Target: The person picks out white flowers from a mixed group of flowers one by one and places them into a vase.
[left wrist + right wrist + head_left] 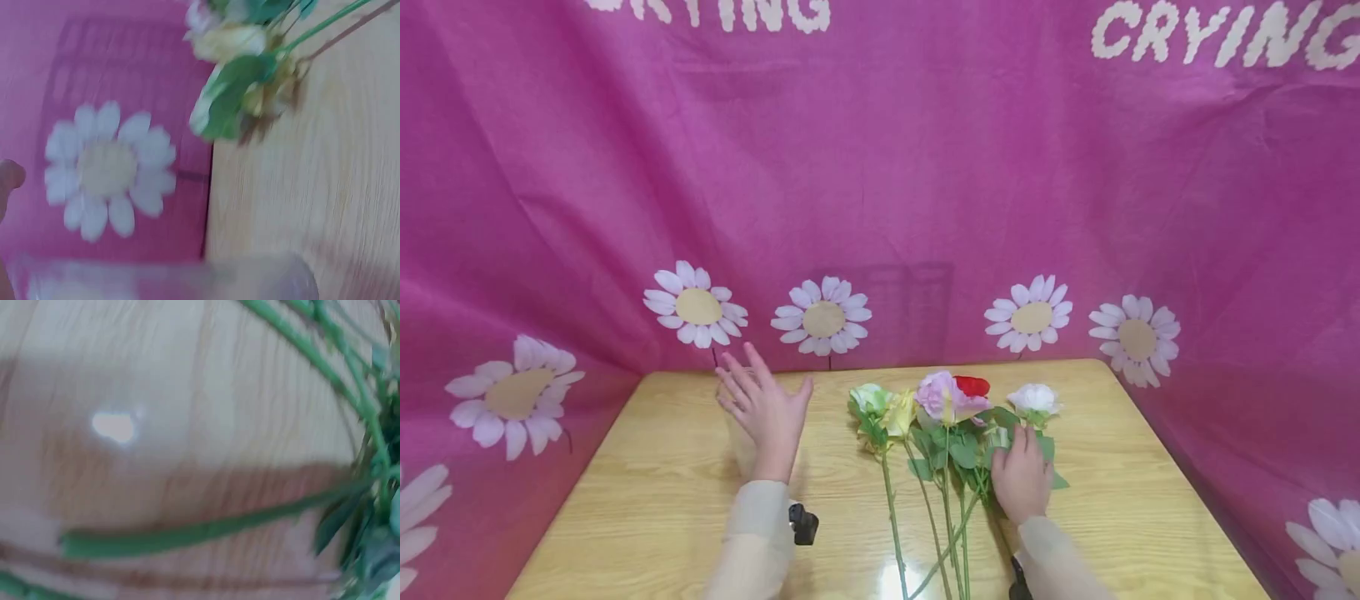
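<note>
Your desk (655,475) shows a pale wood grain under a smooth, glossy finish that throws back a white glare. The backdrop (880,167) facing you is matt, creased cloth, its daisies (823,320) flat like print. Your flowers (942,397) have thin, matt petals that look like cloth, on smooth, plastic-looking stems (892,510). The container (250,280) is smooth and see-through, glass or plastic, you can't tell which. Your sleeves (751,533) are matt cloth.
</note>
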`<state>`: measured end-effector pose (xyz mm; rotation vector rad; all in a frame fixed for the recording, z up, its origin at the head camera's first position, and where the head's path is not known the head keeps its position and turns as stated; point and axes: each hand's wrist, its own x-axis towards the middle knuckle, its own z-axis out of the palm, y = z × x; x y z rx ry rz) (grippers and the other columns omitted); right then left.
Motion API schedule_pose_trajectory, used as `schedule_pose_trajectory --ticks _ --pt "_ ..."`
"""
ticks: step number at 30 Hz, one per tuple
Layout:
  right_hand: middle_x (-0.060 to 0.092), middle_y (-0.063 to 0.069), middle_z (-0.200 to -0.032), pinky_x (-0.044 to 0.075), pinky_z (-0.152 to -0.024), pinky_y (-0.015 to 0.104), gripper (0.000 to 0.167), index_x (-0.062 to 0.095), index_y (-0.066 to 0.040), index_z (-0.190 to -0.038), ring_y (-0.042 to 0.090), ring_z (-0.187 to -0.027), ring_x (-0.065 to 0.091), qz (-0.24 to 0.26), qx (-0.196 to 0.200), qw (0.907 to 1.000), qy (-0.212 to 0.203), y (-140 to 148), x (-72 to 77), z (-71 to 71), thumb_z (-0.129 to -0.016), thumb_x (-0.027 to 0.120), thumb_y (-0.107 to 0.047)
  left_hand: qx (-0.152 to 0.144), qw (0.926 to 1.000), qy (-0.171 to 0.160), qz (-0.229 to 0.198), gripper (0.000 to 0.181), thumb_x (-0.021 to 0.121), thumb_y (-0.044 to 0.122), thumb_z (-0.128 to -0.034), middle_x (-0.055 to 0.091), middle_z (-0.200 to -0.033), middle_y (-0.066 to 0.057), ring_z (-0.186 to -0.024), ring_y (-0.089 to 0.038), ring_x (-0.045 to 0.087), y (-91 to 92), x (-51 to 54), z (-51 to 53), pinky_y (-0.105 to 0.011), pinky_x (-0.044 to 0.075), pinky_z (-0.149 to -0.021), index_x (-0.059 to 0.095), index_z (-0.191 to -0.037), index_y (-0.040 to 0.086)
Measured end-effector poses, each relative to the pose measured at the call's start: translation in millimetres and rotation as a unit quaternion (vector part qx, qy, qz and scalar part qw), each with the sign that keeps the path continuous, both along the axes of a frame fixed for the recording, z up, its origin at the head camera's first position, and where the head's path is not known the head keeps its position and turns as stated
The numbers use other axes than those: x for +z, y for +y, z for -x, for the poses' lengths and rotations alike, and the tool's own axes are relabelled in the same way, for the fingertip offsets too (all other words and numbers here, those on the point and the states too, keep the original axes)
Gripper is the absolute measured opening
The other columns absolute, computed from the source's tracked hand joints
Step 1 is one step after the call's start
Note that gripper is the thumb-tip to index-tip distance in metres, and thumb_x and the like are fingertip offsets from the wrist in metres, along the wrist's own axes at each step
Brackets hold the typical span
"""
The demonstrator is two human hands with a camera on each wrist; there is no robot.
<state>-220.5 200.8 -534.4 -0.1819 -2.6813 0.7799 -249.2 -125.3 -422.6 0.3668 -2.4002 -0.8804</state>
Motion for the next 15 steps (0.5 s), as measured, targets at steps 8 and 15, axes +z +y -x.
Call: schedule_pose_trajectory --ticks 8,15 --pt "0.022 0.045 -0.144 0.032 -0.093 0.077 0.058 0.024 0.019 -0.14 0.063 -0.127 0.031 0.069 -0.046 0.9895 -0.118 29.0 -5.3 -12.7 -0.095 0.042 -0.012 0.04 0.9776 0.054 -0.2 0.117 0.083 0.014 -0.0788 0.0 -0.159 -0.034 -0.141 -0.058 0.013 -38.2 -9.5 -4.0 -0.066 0.029 -0.107 -0.002 -0.158 0.002" --pt "0.043 0.045 -0.11 0.048 -0.086 0.061 0.052 0.036 0.027 -0.116 0.06 -0.103 0.051 0.057 -0.037 0.9806 -0.184 37.3 -7.6 -12.0 -0.091 0.052 -0.015 0.048 0.9669 0.062 -0.243 0.118 0.083 0.015 -0.0785 0.049 -0.133 -0.039 -0.121 -0.055 0.048 -43.2 -10.9 -2.5 -0.058 0.034 -0.106 -0.004 -0.156 -0.004"
